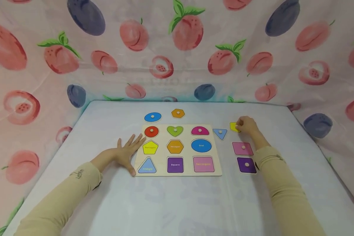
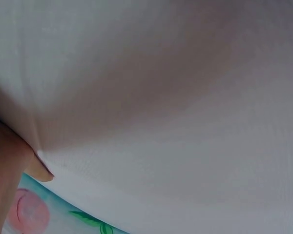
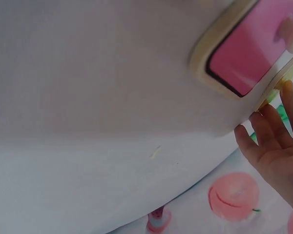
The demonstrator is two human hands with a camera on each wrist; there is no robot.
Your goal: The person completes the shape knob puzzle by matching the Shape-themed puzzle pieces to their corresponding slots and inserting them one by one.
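Puzzle board [image 1: 188, 164] with "Hexagon", "Oval", "Square"

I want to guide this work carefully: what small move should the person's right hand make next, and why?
Probably, the right hand should carry the flat yellow piece toward the yellow pentagon space labelled "Pentagon" on the cream rectangular board. The hand pinches this piece, the space shows the same colour and no knob, and the left hand, fingers spread, rests at the board's left edge.

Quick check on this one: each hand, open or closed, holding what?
Left hand: open, at the left edge of the board.
Right hand: closed, holding the yellow piece.
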